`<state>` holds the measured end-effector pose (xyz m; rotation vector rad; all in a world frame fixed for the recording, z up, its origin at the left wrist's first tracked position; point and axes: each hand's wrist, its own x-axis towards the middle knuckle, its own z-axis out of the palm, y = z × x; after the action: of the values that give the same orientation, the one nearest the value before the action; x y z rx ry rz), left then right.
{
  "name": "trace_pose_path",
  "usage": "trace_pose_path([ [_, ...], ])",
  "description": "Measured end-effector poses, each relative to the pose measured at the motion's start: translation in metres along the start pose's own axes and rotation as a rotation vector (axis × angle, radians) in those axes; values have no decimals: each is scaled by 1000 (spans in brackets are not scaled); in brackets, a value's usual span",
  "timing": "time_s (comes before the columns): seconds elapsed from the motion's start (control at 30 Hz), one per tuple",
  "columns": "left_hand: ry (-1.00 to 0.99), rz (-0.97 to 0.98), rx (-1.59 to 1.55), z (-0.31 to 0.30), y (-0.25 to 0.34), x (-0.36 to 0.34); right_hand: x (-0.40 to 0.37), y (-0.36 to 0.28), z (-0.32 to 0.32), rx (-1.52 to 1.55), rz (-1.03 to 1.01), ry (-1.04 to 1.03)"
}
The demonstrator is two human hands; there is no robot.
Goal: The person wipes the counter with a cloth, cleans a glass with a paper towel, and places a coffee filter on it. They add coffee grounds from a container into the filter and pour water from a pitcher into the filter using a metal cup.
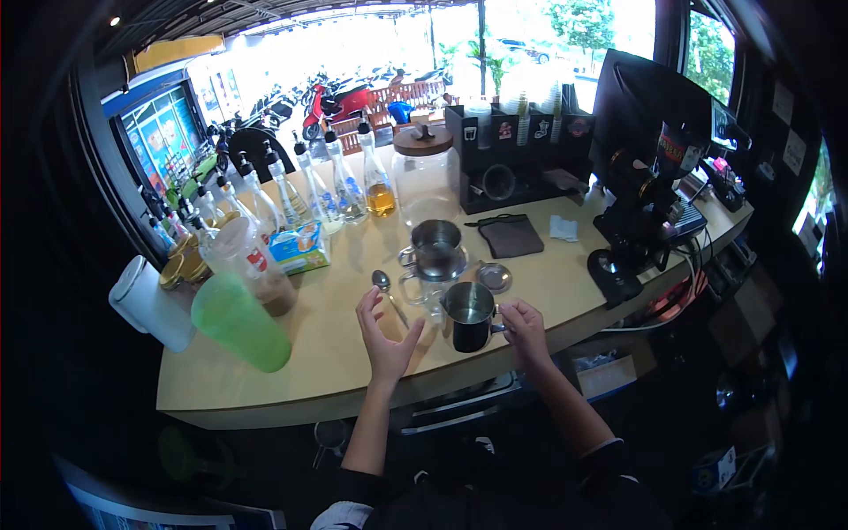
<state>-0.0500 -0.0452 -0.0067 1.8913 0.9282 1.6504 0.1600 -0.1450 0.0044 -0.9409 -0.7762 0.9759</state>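
Observation:
My right hand [525, 332] is closed on the handle of a steel milk pitcher [471, 329], which is upright near the front edge of the counter. To its left, my left hand [389, 345] is open, thumb and fingers spread, with nothing in it. A metal spoon [382, 280] lies just beyond the left fingers, its handle partly behind them. Behind the pitcher are a clear glass mug [412, 288], partly hidden, and a second metal cup [436, 250]. A small round metal lid [494, 276] lies on the counter, right of the mug.
On the left stand a green tumbler [240, 322], a clear plastic jug [253, 256], a white kettle [150, 300] and several pump bottles [347, 185]. Farther back are a lidded glass jar [426, 185] and a black cup organizer [539, 168]. A dark cloth [511, 236] lies before a black machine [645, 194].

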Motion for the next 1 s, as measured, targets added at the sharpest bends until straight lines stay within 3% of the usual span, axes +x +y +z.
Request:
trace_pose_path([
  [0.2,-145,-151,58,44,2,20,22,-42,-71,-105,-95,88],
  [0.37,-121,-192,-43,59,-25,23,52,-45,-123,-159,-167,114],
  [0.47,-122,-312,-74,68,-23,24,68,-39,-140,-136,-157,126],
  [0.63,-111,-293,-6,81,-33,39,98,-37,-148,-101,-143,114],
  [0.73,-228,-315,-112,85,-43,53,113,-36,-145,-97,-153,111],
  [1.0,-162,-246,-37,85,-40,42,119,-26,-145,-65,-146,83],
])
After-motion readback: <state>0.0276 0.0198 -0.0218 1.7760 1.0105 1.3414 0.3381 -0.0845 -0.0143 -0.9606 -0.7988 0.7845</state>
